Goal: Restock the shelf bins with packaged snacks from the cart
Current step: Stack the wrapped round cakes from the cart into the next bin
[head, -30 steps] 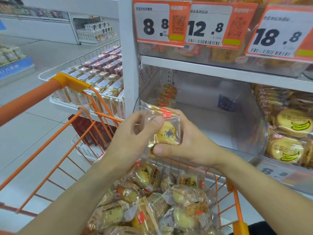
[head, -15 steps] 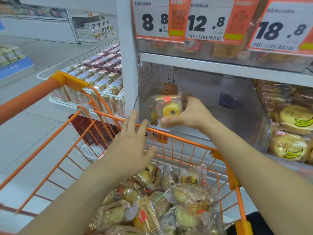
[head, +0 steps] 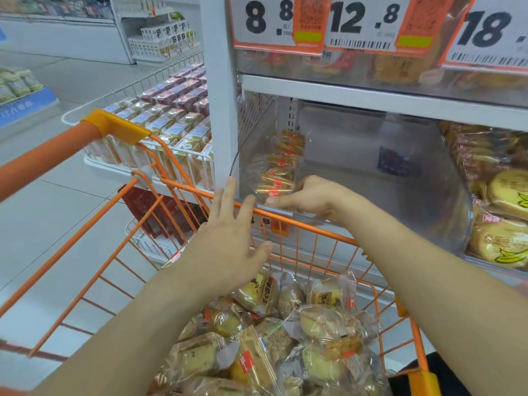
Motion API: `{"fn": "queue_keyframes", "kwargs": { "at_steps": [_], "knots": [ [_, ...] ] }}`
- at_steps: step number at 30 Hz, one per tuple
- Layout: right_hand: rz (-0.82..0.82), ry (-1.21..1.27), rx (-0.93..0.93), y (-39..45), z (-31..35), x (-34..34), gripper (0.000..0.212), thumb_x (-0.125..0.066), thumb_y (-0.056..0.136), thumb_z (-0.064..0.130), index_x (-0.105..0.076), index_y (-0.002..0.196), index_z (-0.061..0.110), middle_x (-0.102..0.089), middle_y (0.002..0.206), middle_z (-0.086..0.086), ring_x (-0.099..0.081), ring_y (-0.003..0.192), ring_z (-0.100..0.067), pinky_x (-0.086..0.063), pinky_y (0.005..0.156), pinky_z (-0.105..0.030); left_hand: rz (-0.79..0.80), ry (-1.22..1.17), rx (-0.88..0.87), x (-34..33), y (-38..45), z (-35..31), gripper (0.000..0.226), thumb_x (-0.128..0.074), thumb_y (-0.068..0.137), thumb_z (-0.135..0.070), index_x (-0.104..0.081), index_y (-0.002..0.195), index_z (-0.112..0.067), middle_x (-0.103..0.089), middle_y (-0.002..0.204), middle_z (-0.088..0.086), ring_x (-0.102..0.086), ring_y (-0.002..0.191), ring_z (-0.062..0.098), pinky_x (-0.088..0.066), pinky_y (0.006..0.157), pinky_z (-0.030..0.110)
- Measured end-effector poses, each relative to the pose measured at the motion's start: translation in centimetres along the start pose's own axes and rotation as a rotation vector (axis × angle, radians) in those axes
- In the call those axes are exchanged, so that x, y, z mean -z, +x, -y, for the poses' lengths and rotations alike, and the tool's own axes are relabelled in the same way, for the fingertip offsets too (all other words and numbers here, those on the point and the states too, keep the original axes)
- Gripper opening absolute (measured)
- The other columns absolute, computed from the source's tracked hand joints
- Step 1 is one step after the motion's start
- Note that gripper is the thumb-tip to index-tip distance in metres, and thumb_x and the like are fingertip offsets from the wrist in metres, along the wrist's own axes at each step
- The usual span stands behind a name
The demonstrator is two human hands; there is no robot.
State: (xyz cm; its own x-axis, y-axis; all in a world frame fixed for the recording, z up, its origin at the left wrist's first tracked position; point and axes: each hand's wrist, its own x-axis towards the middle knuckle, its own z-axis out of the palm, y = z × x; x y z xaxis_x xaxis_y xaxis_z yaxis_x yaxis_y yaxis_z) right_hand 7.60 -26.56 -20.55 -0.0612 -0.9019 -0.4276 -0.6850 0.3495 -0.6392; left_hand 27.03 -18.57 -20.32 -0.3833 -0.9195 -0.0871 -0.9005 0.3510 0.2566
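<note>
The clear-wrapped yellow pastry packets (head: 285,335) heaped in the orange wire cart (head: 311,227) look light, crinkly and crushable, best pinched by a sealed edge, while the left hand (head: 228,247) hovers with fingers spread and the right hand (head: 311,198), fingers relaxed, reaches over the transparent plastic shelf bin (head: 371,172).

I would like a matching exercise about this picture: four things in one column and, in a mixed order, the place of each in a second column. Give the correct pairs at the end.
Things
1. left hand
2. right hand
3. banana-print packs
4. 8.8 price sign

Places
A. in the bin to the right of the nearly bare clear bin
B. at the front lip of the clear bin, beside the stacked packs
C. open above the orange cart, holding nothing
D. on the upper shelf front

Pairs: 1-C, 2-B, 3-A, 4-D
</note>
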Motion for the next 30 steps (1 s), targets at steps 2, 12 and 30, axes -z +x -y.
{"fn": "queue_keyframes", "kwargs": {
  "at_steps": [2, 12, 30],
  "knots": [
    [0.022, -0.046, -0.032, -0.2, -0.1, 0.4, 0.101, -0.076, 0.073, 0.066, -0.044, 0.143, 0.001, -0.057, 0.138, -0.015, -0.059, 0.113, -0.030, -0.050, 0.089, -0.039, 0.002, -0.003, -0.002, 0.0, 0.0, 0.0, 0.080, -0.041, 0.098, -0.055, 0.002, 0.158, -0.022, 0.037, 0.157, 0.001, 0.026, 0.149, 0.022, -0.021, 0.119, 0.044],
    [0.097, 0.144, 0.054, -0.9, -0.2, 0.0, 0.074, -0.079, 0.080, 0.047, -0.055, 0.137, 0.005, -0.062, 0.134, -0.006, -0.057, 0.115, -0.018, -0.042, 0.106, -0.033, -0.008, -0.002, -0.026, 0.0, -0.1, 0.2, 0.080, -0.043, 0.098, -0.053, 0.001, 0.158, -0.023, 0.036, 0.159, 0.002, 0.024, 0.150, 0.024, -0.022, 0.118, 0.045],
    [-0.009, -0.128, 0.542, -11.5, -2.6, 4.4, 0.023, -0.081, 0.081, 0.037, -0.069, 0.095, 0.024, -0.072, 0.081, 0.004, -0.069, 0.070, -0.010, -0.058, 0.065, -0.027, 0.311, -0.121, -0.279, -0.9, -1.9, -2.2, 0.023, -0.055, 0.095, -0.038, -0.060, 0.114, -0.028, -0.064, 0.097, -0.013, -0.058, 0.084, 0.000, -0.050, 0.073, 0.021]
  ]
}}
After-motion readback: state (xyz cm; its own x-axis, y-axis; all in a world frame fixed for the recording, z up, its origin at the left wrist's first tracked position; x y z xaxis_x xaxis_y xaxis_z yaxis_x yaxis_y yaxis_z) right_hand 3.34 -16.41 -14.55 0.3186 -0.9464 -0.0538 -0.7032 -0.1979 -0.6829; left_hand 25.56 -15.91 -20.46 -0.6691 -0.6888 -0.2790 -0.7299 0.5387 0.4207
